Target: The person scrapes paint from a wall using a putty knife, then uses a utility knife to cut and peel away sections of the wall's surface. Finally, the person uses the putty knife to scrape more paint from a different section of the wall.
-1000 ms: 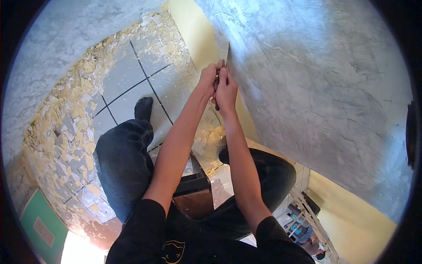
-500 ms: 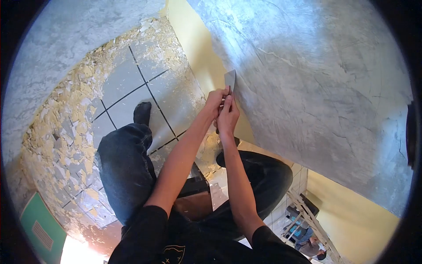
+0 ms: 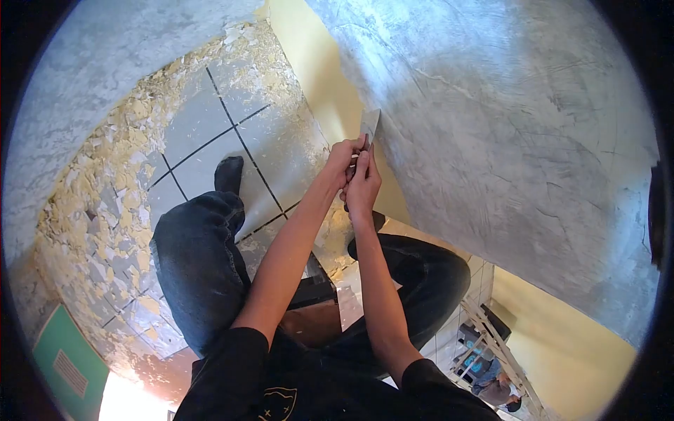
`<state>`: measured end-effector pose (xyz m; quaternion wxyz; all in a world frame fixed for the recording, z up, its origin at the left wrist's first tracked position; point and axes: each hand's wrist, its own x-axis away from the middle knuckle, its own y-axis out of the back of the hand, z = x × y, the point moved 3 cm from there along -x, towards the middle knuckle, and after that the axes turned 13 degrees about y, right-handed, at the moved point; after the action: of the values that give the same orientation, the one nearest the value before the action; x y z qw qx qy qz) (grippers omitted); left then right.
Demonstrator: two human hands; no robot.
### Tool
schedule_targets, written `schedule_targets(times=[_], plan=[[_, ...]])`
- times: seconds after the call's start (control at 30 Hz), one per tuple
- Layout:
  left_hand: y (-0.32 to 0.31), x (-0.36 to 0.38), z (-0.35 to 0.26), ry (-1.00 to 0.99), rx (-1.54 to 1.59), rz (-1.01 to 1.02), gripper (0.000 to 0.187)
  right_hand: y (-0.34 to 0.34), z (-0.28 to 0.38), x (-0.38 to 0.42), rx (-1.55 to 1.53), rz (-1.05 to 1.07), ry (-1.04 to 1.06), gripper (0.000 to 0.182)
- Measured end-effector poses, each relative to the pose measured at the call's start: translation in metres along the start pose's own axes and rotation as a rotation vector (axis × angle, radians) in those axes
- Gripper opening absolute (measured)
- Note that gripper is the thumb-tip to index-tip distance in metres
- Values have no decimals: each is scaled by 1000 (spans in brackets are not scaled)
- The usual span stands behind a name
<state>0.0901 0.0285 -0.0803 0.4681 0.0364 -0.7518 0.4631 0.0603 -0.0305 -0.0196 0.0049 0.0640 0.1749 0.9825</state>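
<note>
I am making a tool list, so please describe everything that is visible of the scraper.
The scraper has a flat, greyish blade that looks like metal and widens toward its tip. The left hand and right hand grip it together, hiding most of the dark handle. The blade points forward, beside the border of yellow paint and grey wall; whether its edge touches the wall is unclear.

Readable text: none. Pale label [image 3: 70,373] on green board [image 3: 62,333], lower left: rows of print-like marks, too small to read. Yellow line emblem [image 3: 280,404] on black shirt [image 3: 340,394], bottom edge: outline with small cross marks.
</note>
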Motion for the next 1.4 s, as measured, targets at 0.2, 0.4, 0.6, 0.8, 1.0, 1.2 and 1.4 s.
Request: schedule_targets(times=[0.2, 0.4, 0.6, 0.8, 1.0, 1.2, 1.4], plan=[[5, -8, -19, 76, -26, -13, 23, -20, -23, -17, 42, -126, 196, 40], [11, -6, -27, 60, -93, -66, 19, -23, 10, -6, -56, -43, -37, 39], [-3, 1, 4, 3, -50, -71, 24, 2, 19, 12, -37, -68, -35, 39], [3, -16, -15, -39, 29, -57, 29, -5, -10, -19, 145, 21, 22, 40], [-1, -14, -12, -6, 53, -37, 25, 0, -18, -25, 103, 42, -20, 41], [-4, -11, -16, -46, -23, -113, 25, -5, -1, -21, 26, 23, 34, 42], [2, -9, -5, -13, 25, -92, 25, -2, -7, -9, 98, 30, -45, 43]])
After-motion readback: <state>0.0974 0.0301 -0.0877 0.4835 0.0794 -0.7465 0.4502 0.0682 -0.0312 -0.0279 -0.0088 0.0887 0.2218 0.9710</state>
